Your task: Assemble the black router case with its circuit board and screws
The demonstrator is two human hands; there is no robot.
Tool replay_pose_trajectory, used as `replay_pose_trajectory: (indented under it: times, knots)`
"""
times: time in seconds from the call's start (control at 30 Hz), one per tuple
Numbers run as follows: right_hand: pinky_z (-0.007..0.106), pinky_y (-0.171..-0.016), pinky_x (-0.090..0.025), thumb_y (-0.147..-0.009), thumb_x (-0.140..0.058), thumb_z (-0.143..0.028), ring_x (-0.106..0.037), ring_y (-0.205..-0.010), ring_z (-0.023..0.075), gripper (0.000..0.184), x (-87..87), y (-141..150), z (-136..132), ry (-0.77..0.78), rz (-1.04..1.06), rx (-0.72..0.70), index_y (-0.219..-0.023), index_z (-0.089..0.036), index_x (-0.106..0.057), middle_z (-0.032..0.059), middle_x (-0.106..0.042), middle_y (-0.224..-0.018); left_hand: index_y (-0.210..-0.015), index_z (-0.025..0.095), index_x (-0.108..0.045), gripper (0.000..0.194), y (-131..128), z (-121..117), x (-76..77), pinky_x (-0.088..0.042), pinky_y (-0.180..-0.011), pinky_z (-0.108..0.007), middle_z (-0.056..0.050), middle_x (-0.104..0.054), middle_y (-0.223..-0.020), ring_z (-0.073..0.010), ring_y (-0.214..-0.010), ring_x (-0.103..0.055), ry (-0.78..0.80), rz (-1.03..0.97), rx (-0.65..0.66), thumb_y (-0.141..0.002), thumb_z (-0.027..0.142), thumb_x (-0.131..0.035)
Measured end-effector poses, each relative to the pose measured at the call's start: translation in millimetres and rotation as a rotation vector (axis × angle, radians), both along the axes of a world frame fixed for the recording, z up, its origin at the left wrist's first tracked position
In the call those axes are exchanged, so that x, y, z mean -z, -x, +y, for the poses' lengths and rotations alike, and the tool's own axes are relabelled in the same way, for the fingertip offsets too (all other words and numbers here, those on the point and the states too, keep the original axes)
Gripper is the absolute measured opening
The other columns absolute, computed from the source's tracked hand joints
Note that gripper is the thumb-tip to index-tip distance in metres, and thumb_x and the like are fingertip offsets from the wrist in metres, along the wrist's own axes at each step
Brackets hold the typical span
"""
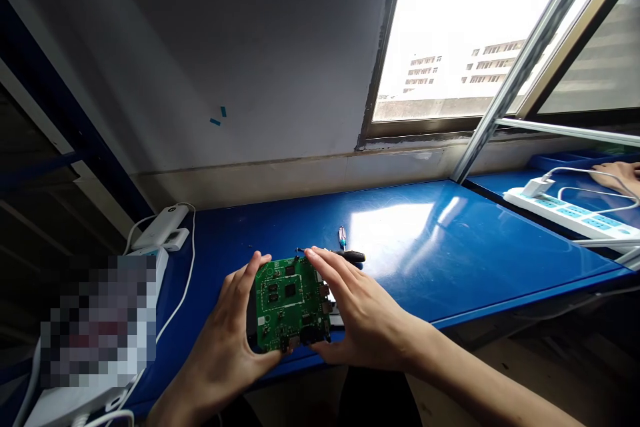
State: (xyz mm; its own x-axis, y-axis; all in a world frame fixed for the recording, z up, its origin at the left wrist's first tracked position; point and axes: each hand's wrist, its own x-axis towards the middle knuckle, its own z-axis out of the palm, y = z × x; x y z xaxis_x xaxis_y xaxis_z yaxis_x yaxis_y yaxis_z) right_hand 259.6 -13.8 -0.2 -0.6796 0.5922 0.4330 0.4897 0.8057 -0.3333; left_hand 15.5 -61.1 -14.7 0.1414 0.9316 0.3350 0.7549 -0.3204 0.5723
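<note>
A green circuit board (285, 303) with dark chips and metal ports along its edges is held up over the near edge of the blue table. My left hand (230, 323) grips its left side, thumb at the lower edge and fingers at the top. On the right side, my right hand (360, 310) holds it the same way. Behind the board lies a screwdriver with a black and yellow handle (355, 256), partly hidden by my right fingers. Just beyond it is a smaller screwdriver with a clear, bluish handle (342, 237). A pale object (336, 317), mostly hidden, shows below my right hand.
The blue table (280, 220) meets a wall at the back. White power adapters (163, 227) and a cable lie at left, beside a blurred-out area. A metal frame post (480, 137) rises at right. Beyond it are a white power strip (570, 213), a blue tray (565, 159) and another person's hand (617, 175).
</note>
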Motion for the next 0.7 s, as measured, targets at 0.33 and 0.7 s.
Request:
replay_pose_trajectory:
  times: [0.33, 0.7]
  knots:
    - [0.054, -0.110, -0.047, -0.073, -0.079, -0.031, -0.044, -0.142, 0.0407, 0.122, -6.0, -1, -8, -0.080, -0.038, 0.005, -0.161, -0.019, 0.006, 0.0249, -0.040, -0.154, -0.158, 0.041, -0.001, 0.112, 3, -4, 6.5, -0.041, -0.117, -0.053, -0.006, -0.031, -0.164, -0.0334, -0.152, -0.029, -0.066, 0.154, 0.028, -0.077, 0.038, -0.078]
    - [0.051, -0.126, -0.026, -0.075, -0.078, -0.029, -0.030, -0.150, 0.0381, 0.112, -21.6, 6, -27, -0.255, -0.226, 0.028, -0.160, -0.003, -0.010, 0.0270, -0.040, -0.155, -0.162, 0.024, 0.000, 0.120, -24, -3, 1.8, -0.048, -0.109, -0.058, -0.019, -0.045, -0.152, -0.0395, -0.139, -0.044, -0.349, 0.343, 0.154, -0.075, 0.034, -0.082]
